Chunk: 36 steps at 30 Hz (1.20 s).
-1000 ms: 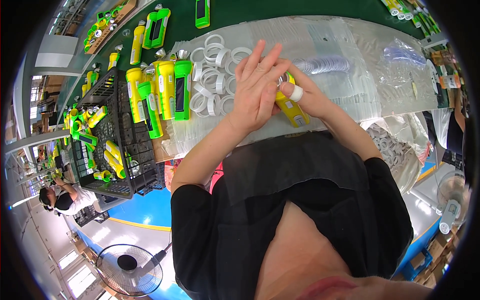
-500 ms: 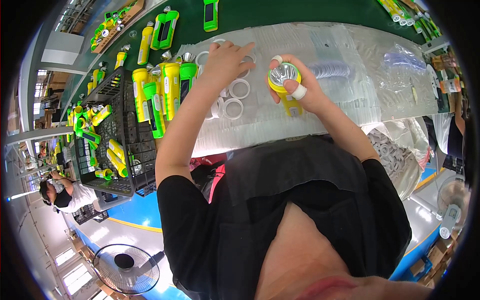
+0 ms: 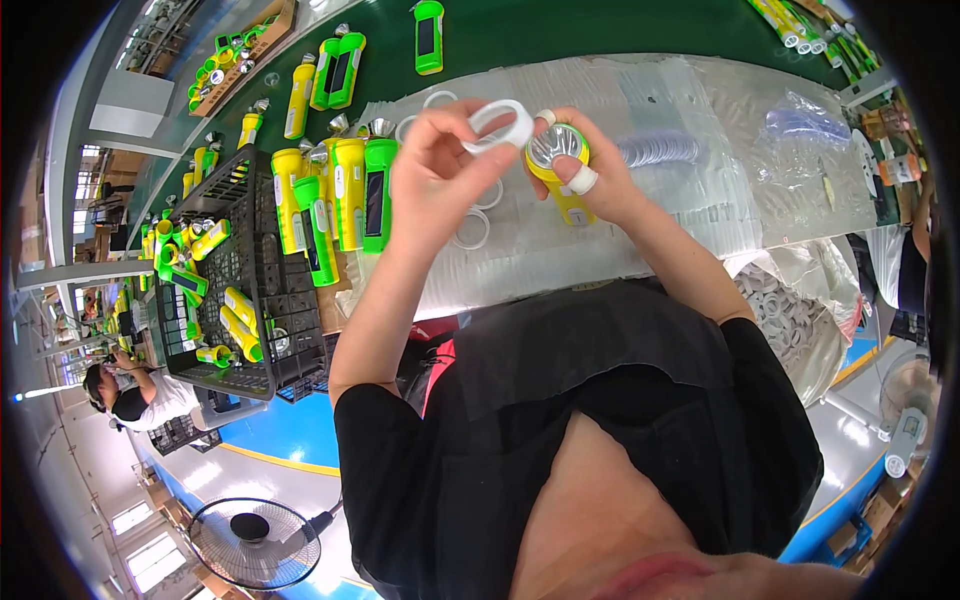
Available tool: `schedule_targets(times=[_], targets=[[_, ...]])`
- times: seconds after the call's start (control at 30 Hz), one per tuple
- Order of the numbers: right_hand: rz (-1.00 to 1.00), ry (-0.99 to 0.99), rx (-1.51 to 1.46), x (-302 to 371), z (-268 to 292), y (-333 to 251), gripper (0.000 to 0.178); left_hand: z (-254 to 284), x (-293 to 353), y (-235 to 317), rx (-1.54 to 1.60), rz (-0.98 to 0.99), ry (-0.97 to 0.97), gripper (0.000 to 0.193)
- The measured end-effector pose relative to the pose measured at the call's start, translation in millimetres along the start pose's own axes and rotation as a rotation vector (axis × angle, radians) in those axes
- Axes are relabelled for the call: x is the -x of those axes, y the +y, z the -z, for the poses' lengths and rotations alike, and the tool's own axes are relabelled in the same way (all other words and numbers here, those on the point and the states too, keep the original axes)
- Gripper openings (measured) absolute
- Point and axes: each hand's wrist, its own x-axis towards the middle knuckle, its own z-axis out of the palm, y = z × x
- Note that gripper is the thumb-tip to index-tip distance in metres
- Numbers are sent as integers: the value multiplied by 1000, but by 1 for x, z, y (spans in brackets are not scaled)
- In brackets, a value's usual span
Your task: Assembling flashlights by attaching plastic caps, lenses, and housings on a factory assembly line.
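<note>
Between the thumb and fingers of my left hand (image 3: 432, 165) is a white plastic ring (image 3: 518, 130), held up over the work surface. My right hand (image 3: 605, 175) grips a yellow flashlight (image 3: 572, 210) with its shiny reflector end turned up; white tape wraps the thumb and a finger. The ring is close beside the flashlight's head; whether they touch I cannot tell. More white rings (image 3: 472, 230) lie on the plastic-covered surface under my left hand, partly hidden by it. To the right of the flashlight is a row of stacked clear lens discs (image 3: 660, 150).
Yellow and green flashlights (image 3: 348, 190) stand left of my left arm. A black crate (image 3: 262, 290) beside them holds more. Further flashlights (image 3: 429, 40) lie on the green bench. At right, a sack (image 3: 785, 310) is full of white rings. A fan (image 3: 255, 540) stands at lower left.
My left hand has lifted a white ring from the surface and brought it right, next to the flashlight. My right hand, still holding the flashlight, has shifted slightly left.
</note>
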Motion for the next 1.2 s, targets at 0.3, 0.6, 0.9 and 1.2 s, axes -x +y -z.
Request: schedule_targets(times=[0.3,0.6,0.9,1.2], targets=[[-34,-12,4,2,-1,-5,40,-6,2,-1,-745,-319,-95,46],[208,47,373,1,7,-29,55,-12,-6,11,-823,-325,-207,44],[194,-309,1109,-11,46,-114,39,-40,-13,2,-886,-354,-287,50],[-117,-659,1315,-36,27,-151,40,-56,-12,-10,-751,-195,-241,45]])
